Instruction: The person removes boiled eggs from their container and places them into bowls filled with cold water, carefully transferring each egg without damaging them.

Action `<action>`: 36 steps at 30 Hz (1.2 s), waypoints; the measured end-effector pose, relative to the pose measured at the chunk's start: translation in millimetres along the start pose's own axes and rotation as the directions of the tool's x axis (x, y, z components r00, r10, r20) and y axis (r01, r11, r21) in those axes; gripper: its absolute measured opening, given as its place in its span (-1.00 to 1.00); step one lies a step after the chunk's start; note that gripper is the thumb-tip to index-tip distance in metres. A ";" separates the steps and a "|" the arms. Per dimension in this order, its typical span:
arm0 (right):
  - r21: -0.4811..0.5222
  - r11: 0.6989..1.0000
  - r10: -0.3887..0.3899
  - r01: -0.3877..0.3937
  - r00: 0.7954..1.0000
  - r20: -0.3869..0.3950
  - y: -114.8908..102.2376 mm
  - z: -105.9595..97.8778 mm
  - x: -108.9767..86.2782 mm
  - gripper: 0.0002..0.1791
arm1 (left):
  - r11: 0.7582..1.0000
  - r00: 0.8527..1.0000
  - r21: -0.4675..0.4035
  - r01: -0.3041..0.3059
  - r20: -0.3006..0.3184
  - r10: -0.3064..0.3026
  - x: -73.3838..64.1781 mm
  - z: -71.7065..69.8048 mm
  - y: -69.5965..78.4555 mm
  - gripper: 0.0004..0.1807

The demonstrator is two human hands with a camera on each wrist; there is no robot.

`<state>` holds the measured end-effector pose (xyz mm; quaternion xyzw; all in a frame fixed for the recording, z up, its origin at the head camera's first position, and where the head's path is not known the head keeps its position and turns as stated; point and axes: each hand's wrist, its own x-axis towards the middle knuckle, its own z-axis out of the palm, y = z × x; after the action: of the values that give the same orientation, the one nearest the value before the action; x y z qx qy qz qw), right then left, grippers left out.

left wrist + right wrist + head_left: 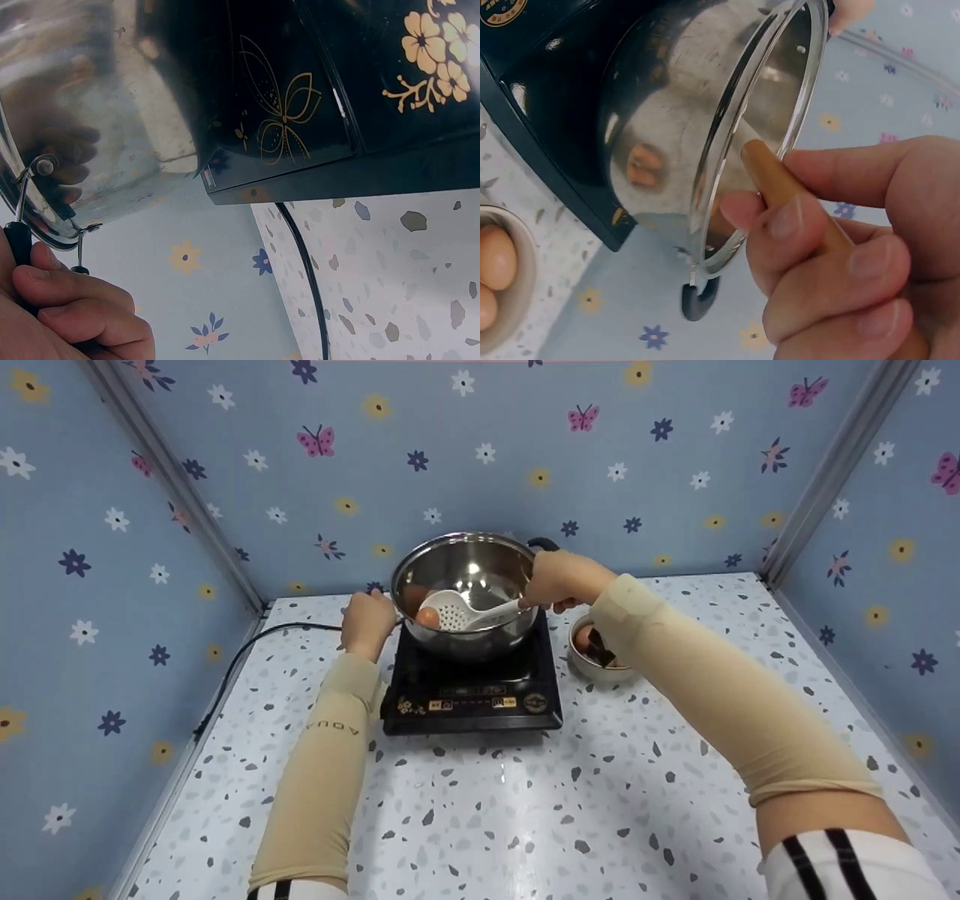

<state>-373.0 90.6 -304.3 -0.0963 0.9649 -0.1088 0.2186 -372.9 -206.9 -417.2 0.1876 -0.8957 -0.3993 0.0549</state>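
A steel pot (pixel 472 645) stands on a black induction cooker (pixel 472 718). My left hand (pixel 367 619) grips the pot's black side handle (pixel 19 241), its fingers curled round it in the left wrist view. In my right hand (pixel 562 577) is a white slotted spoon (pixel 452 611), held by its wooden handle (pixel 776 176) across the near right rim. The spoon's perforated head lies inside the pot, with a brown egg (pixel 427 618) at its left edge. My right fingers and thumb wrap the handle in the right wrist view.
Right of the cooker stands a pale bowl (pixel 596 671) holding brown eggs (pixel 495 259). The pot's other black handle (pixel 544 544) points to the back right. A black cord (pixel 247 649) runs left from the cooker. Patterned walls (pixel 480 450) enclose the speckled table (pixel 480 810).
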 end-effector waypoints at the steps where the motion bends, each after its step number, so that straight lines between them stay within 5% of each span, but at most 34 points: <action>1: 0.023 1.000 -0.004 0.004 1.000 0.012 2.9 0.2 1.5 -0.63 | 1.000 1.000 -0.001 -0.001 0.000 0.001 -0.1 0.2 -0.2 -0.37; 23: 0.315 0.948 -0.072 0.049 0.996 0.061 53.7 -3.9 -0.6 -0.70 | 1.000 1.000 0.002 -0.018 -0.006 0.018 -1.9 -0.1 -0.2 -0.38; 36: 0.310 0.950 -0.043 0.030 0.998 0.036 82.1 -14.7 -17.3 -0.70 | 0.999 1.000 0.016 -0.030 -0.003 0.030 -1.4 -0.3 -0.7 -0.37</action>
<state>-375.5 175.7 -305.0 -0.0808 0.9293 -0.2603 0.2491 -371.3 -207.0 -417.4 0.1753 -0.9014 -0.3911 0.0606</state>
